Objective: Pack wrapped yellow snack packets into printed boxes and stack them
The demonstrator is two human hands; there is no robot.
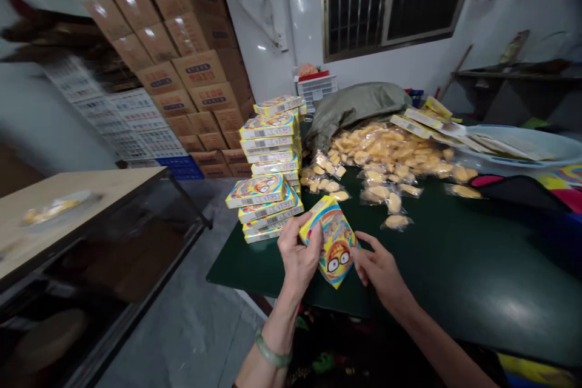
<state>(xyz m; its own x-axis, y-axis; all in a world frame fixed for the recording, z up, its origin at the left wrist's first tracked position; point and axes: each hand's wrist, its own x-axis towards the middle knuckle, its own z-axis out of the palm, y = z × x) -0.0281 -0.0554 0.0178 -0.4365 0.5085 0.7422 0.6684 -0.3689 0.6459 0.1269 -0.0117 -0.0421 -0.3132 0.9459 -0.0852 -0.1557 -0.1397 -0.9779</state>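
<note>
A yellow printed snack box (335, 241) with a cartoon face in glasses is held tilted above the front of the green table (454, 267). My left hand (297, 248) is closed round its left side, thumb across the printed face. On the right edge, the fingers of my right hand (375, 264) grip the box, thumb in front. Just beyond my left hand stand stacks of similar boxes (268, 212). Past the held box lies a heap of yellow pieces in clear wrappers (382, 151), with several loose packets (396, 222) nearer to me.
A grey-green sack (359, 106) lies behind the heap. Flattened boxes (436, 118) rest on a pale blue basin (545, 148) at the right. Brown cartons (200, 70) are piled at the back left. A wooden-topped table (113, 188) stands at the left across a floor gap.
</note>
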